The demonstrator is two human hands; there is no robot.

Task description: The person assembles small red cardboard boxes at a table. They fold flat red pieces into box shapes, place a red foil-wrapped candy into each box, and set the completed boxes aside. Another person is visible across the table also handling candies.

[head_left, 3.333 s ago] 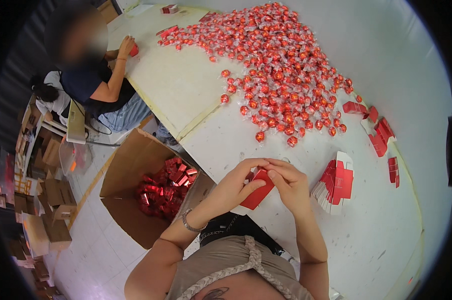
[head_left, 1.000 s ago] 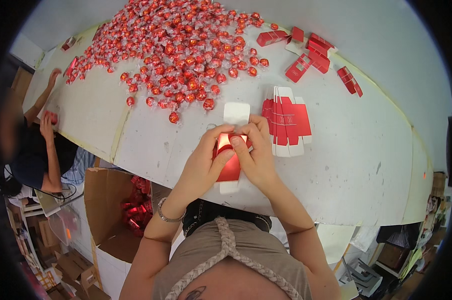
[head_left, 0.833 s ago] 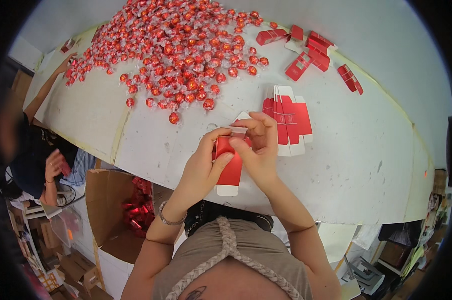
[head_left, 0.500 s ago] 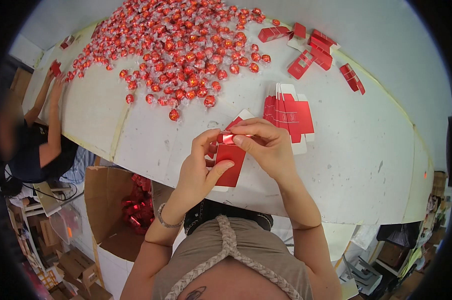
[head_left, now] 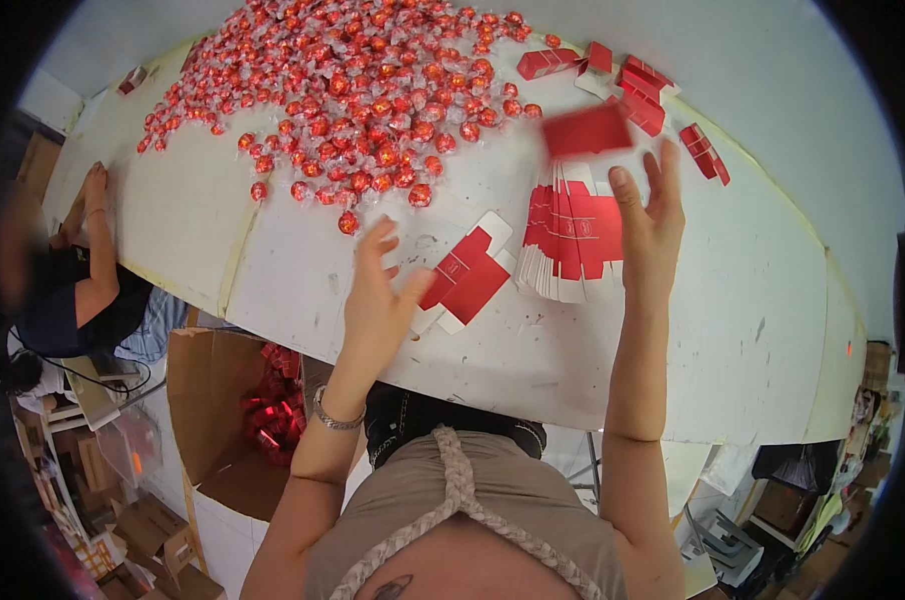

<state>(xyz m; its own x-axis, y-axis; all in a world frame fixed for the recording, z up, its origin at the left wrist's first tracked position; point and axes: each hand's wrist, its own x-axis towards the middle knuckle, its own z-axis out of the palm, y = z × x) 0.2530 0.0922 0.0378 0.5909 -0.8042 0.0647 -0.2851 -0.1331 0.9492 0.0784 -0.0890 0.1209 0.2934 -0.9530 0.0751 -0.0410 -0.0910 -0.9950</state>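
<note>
My right hand is raised at the right of the work area, fingers apart and nothing in them. Just past its fingertips, a motion-blurred red carton appears apart from the hand, above the table. My left hand is spread open, empty, with its thumb close to the edge of a single flat red carton blank; whether they touch I cannot tell. Between my hands, to the right of that blank, lies a fanned stack of flat red-and-white carton blanks.
A big heap of red-wrapped candies covers the far left of the table. Several folded red cartons lie at the far right. Below the table edge stands a cardboard box holding shiny red material. Another person sits at the left.
The red carton has left my hands and moved away to the far right. My hands have separated and opened, the right one reaching forward. The co-worker's hands have drawn back.
</note>
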